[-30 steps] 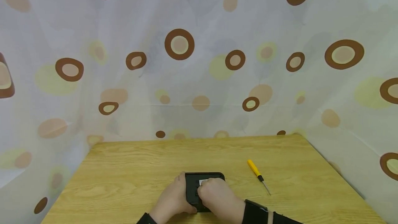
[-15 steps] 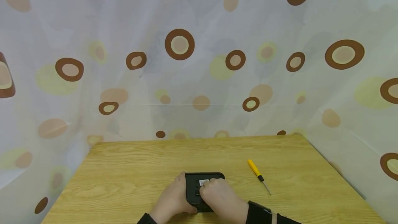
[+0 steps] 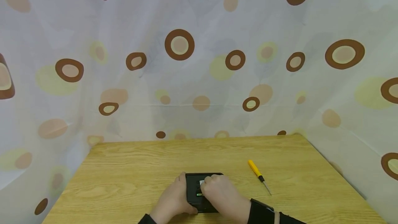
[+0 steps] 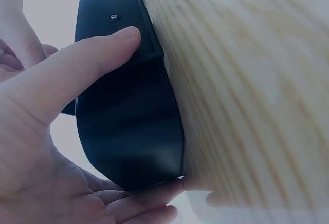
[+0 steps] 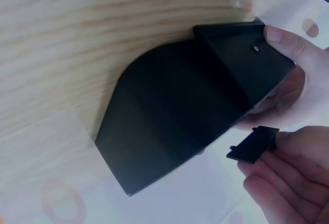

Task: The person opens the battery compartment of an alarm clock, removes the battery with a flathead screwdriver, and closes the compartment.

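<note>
Housing (image 3: 192, 184), blk plastic, rests on wood table (image 3: 140, 168) near the person's side, approx centre, slotted face up. L hand (image 3: 174, 197) grips its left end: thumb on near wall just beside a screw (image 4: 113, 17), fingers wrapped round the left end. Prob. a brace so it can't slide or twist; table takes the wt.

R hand (image 3: 219, 193) is over the right half of the top face, pinching a small blk cover (image 5: 253, 144) btwn thumb & fingers, per R wrist cam. Cover is apart from housing there, w/ two little tabs on one edge; gripped by roughly the opp. edge, so tabs stay free, looks deliberate. Green bit (image 3: 199, 194) shows in slot, maybe a battery, can't confirm.

Other stuff: yellow-handled screwdriver (image 3: 256, 171) lies on table to the right, well apart from both hands, tip twd near right, so not in the way. White label (image 3: 202, 182) on top face, partly behind R hand. Main blocker: R hand itself, hides cover & much of top face from head cam. Blk cuffs (image 3: 262, 212) on both wrists. Spotted curtain (image 3: 199, 78) behind & both sides.
</note>
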Available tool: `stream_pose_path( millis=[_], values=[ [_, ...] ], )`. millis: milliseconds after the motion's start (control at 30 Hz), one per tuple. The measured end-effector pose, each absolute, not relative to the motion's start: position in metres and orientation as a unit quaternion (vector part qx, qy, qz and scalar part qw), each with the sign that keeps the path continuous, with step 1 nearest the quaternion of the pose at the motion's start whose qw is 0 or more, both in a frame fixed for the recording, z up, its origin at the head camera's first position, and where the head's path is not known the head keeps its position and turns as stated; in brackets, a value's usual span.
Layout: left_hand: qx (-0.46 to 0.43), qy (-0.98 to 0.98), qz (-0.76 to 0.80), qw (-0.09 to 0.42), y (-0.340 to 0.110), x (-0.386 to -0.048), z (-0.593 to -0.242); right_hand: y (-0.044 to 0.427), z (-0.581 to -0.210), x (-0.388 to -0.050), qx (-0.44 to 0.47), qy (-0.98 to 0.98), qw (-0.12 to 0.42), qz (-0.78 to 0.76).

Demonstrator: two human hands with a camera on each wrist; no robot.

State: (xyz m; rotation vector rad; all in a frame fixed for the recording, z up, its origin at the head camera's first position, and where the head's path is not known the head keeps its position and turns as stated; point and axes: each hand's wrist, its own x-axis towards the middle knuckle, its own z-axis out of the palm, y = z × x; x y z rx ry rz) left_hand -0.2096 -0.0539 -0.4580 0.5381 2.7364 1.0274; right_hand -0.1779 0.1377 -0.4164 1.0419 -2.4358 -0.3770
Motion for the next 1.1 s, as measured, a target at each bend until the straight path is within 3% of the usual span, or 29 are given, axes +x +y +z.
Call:
stream_pose_path(
  millis=[233, 633, 933, 1100],
  values=[
    [0.179, 0.914, 0.354, 0.084, -0.053, -0.209, -0.459, 0.142, -0.411, -0.179, 0.36, -0.89, 0.227, -0.163],
    [0.169, 0.915, 0.357, 0.081, -0.052, -0.208, -0.459, 0.16, -0.406, -0.192, 0.327, -0.886, 0.291, -0.154],
    [0.164, 0.917, 0.354, 0.084, -0.05, -0.207, -0.458, 0.177, -0.399, -0.2, 0.292, -0.916, 0.247, -0.124],
    [0.159, 0.921, 0.346, 0.085, -0.05, -0.207, -0.457, 0.188, -0.405, -0.205, 0.29, -0.914, 0.264, -0.101]
  ],
)
